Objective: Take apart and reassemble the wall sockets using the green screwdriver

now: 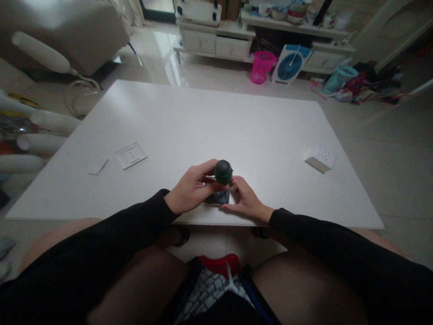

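Observation:
My left hand (198, 184) is closed round a screwdriver (223, 172), whose dark green handle with a black end points up at the camera. Its shaft and tip are hidden under the handle and fingers. Beneath it on the white table lies a dark, flat rectangular piece (218, 197), partly covered by both hands; it looks like the back of a wall socket, though detail is poor. My right hand (246, 198) grips this piece by its right side, thumb at the near edge and fingers at the far edge.
On the white table (209, 117), a white frame plate (131, 155) and a thin white cover (98, 166) lie at left. A white socket block (320, 159) stands at right. Beyond are a pink basket (261, 67), a blue fan (290, 64) and a white cabinet (216, 45).

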Demonstrator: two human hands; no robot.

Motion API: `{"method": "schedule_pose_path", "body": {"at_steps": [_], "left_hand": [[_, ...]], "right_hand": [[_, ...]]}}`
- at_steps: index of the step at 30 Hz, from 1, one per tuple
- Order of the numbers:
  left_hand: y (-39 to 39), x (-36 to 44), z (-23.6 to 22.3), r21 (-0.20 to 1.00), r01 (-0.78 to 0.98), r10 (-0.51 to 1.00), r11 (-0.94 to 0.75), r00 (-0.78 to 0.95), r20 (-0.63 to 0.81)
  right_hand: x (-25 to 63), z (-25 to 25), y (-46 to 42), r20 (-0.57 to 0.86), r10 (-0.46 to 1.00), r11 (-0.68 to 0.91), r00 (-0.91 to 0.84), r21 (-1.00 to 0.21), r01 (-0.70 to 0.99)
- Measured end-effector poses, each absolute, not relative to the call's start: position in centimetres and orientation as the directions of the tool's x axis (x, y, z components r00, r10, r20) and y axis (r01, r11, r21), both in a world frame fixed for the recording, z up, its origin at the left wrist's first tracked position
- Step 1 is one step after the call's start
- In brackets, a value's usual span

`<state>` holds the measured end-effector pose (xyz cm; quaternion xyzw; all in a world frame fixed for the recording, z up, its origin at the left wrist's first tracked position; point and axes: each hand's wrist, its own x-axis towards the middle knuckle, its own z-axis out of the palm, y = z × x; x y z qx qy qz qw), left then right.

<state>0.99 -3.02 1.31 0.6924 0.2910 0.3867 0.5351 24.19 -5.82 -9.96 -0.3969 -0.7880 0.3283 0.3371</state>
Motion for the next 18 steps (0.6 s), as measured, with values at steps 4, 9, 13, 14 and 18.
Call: {"method": "schedule_pose_path", "body": {"at_steps": [4,9,13,14,18], "left_hand": [[-2.98,1.07,0.97,0.965,-0.009,0.823,-0.264,0.520,0.230],[-3.02,1.26,1.28,0.940,0.028,0.781,-0.341,0.565,0.266],[-2.86,1.27,1.61,0.905,0.048,0.741,-0.423,0.593,0.315],[-2.79,1.25,1.62,0.896,0.061,0.736,-0.441,0.596,0.322],[-2.49,1.24,1.31,0.878,0.114,0.751,-0.464,0.577,0.322]], "right_hand": [[24.14,-9.90,-5.86,0.278,0.845,0.475,-0.456,-0.783,0.403],[24.15,-10.01,-5.78,0.293,0.838,0.488,-0.460,-0.780,0.392],[24.18,-10.24,-5.75,0.294,0.839,0.484,-0.458,-0.786,0.383],[24.19,-10.29,-5.75,0.297,0.837,0.488,-0.459,-0.785,0.382],[24.32,-10.45,-5.72,0.301,0.834,0.498,-0.461,-0.771,0.397]]}}
